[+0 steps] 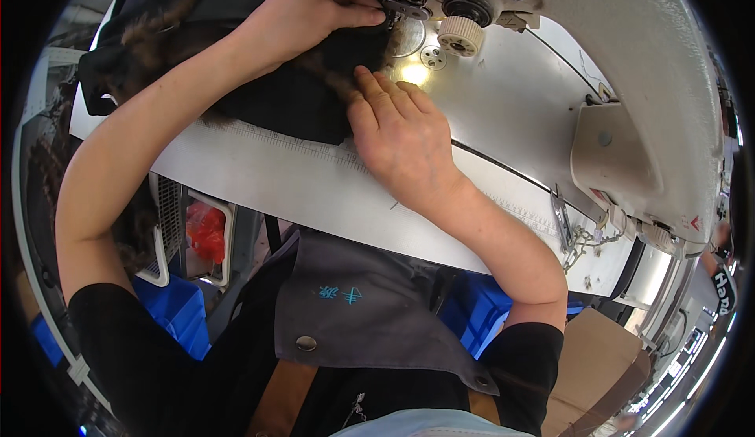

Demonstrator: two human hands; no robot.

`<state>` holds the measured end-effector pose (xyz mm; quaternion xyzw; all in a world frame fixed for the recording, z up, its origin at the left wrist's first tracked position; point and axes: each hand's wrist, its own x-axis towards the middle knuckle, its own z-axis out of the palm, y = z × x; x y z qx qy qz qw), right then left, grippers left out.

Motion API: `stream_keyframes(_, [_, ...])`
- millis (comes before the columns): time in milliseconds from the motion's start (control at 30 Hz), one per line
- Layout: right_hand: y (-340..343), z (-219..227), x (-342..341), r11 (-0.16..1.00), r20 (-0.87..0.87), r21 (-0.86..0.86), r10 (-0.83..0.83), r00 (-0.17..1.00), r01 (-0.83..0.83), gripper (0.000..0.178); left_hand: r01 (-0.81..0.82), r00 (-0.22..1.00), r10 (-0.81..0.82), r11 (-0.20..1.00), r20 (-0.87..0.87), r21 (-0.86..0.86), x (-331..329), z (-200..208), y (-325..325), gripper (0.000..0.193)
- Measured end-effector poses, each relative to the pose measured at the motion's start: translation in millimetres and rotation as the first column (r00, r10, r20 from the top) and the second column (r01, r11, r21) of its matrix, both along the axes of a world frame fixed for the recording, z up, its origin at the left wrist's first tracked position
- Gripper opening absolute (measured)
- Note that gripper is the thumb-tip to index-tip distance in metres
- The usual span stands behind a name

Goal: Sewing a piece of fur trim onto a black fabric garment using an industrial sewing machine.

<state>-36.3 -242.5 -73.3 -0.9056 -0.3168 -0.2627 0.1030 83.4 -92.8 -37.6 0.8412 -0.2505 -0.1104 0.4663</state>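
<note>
Black fabric with brown fur trim (275, 103) lies over the left part of the sewing table, its right edge at the needle area of a sewing machine (657, 60). My left hand (318, 12) pinches the fabric's far edge, fingertips right beside the presser foot (393, 19). Closer to me, my right hand (405, 134) rests on the near right corner of the cloth, fingers stretched out and lying flat over the fur edge. Just what the left fingertips grip is partly hidden by the hand.
A printed ruler strip (314, 150) runs along the white table edge (259, 178). Thread snips (561, 217) and a chain (586, 240) lie at the right, near the machine's base. Blue bins (169, 303) and a cardboard box (594, 358) stand below the table.
</note>
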Motion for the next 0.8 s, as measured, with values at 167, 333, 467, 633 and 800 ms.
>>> stream_keyframes(167, [0,1,0,1.0,-0.009,0.018,0.002,1.0,-0.002,0.021,0.148,0.811,-0.23,0.97,0.538,0.19,-18,-3,-3,0.014])
stream_keyframes(333, [1,-1,1,0.999,-0.011,0.04,0.012,1.0,-0.012,0.021,0.138,0.516,-0.457,0.879,0.724,0.457,-26,-3,7,0.028])
stream_keyframes(467, [-2,1,0,1.0,-0.013,0.027,0.004,1.0,-0.004,0.022,0.037,0.567,-0.379,0.898,0.731,0.437,-30,20,17,0.027])
stream_keyframes(633, [0,0,0,1.0,-0.005,0.028,0.004,1.0,-0.004,0.022,0.191,0.589,-0.492,0.856,0.641,0.481,-11,17,33,0.023])
stream_keyframes(800, [0,0,1,0.999,-0.008,0.032,0.013,1.0,-0.012,0.021,0.317,0.433,-0.627,0.778,0.648,0.542,-9,14,27,0.029])
